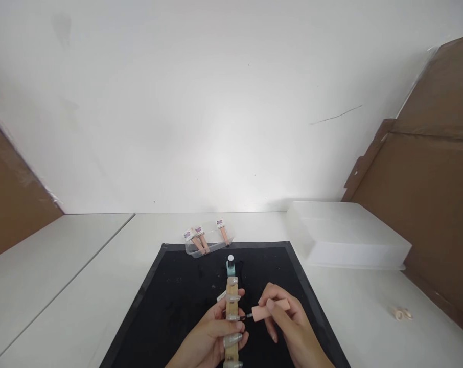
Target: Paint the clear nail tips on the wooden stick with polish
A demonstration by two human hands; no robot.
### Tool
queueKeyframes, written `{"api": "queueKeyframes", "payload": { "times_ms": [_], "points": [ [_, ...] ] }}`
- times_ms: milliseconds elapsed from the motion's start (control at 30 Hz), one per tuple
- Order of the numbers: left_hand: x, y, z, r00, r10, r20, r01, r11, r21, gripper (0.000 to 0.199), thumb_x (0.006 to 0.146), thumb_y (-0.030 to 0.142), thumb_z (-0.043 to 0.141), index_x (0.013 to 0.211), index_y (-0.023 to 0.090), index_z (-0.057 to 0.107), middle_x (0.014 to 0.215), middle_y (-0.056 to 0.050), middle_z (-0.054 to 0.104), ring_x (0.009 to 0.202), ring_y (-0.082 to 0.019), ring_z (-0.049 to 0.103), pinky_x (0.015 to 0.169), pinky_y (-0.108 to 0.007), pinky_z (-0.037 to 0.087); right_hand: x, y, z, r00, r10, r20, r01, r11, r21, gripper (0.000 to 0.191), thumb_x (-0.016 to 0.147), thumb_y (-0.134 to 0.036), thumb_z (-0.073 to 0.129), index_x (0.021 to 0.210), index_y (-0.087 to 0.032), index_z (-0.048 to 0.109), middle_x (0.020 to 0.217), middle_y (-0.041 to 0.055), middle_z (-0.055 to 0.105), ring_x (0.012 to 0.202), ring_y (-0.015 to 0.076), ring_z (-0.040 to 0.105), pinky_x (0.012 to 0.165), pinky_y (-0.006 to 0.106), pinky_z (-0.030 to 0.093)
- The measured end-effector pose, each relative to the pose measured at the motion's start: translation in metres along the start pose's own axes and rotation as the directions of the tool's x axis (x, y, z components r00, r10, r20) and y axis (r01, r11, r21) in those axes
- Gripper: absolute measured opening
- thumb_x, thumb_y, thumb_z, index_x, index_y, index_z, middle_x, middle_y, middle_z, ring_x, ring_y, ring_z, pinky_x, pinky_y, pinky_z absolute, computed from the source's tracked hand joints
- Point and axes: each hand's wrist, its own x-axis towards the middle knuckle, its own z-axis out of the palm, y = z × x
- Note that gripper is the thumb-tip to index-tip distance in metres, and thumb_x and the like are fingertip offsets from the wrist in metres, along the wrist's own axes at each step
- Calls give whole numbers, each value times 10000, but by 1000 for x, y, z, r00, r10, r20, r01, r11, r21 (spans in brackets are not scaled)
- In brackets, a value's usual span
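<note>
A wooden strip (232, 306) bearing several glittery false nails (232, 339) stands lengthwise in my left hand (210, 332), whose fingers and thumb close round it. My right hand (288, 322) pinches a peach-coloured brush handle (270, 310). Its thin brush (249, 315) points left, its tip at or very near the end of one nail; whether they touch is hard to tell. Just beyond the strip stands a small teal bottle (230, 267) with a silvery top. A small white piece (221, 296) shows beside my left fingers, partly hidden.
A black mat (193, 286) lies under my hands. At its far edge a clear tray (212, 248) holds several peach tubes (202, 241) with white labels. A white box (350, 230) sits at the back right, and small beige rings (403, 314) lie on the right.
</note>
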Motion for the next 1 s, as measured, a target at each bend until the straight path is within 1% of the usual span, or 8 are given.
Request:
{"api": "queueKeyframes", "payload": {
  "times_ms": [233, 500, 700, 1000],
  "points": [
    [4, -2, -4, 1000, -21, 13, 22, 1000, -19, 532, 600, 10, 602, 1097, 176, 506, 728, 28, 542, 597, -63, 501, 728, -310, 440, 0, 2, -2, 1000, -7, 21, 6, 1000, 14, 276, 838, -413, 531, 724, -165, 572, 547, -66, 390, 393, 44, 320, 380, 158, 266],
    [3, -1, -4, 1000, -18, -4, 18, 1000, 0, 516, 623, 29, 592, 1110, 167, 495, 739, 20, 550, 603, -70, 515, 740, -316, 441, 0, 0, -1, 1000, -13, 3, 13, 1000, 20, 291, 824, -423, 545, 710, -157, 572, 601, -53, 421, 388, 30, 316, 375, 158, 255],
    [1, 0, 0, 1000, -24, -3, 24, 1000, 8, 514, 623, -1, 564, 1105, 165, 497, 745, 14, 553, 618, -78, 522, 749, -321, 440, -1, 2, -2, 1000, -21, 12, 21, 1000, 16, 275, 832, -411, 540, 723, -161, 576, 586, -58, 411, 390, 35, 311, 372, 158, 259],
    [3, 0, -4, 999, -19, 34, 20, 999, -34, 503, 608, -17, 531, 1079, 158, 518, 748, 6, 561, 628, -80, 526, 755, -322, 434, 1, 1, -2, 1000, -5, 4, 5, 1000, 9, 293, 826, -425, 540, 712, -157, 568, 595, -53, 416, 391, 38, 317, 379, 169, 256]
  ]
}}
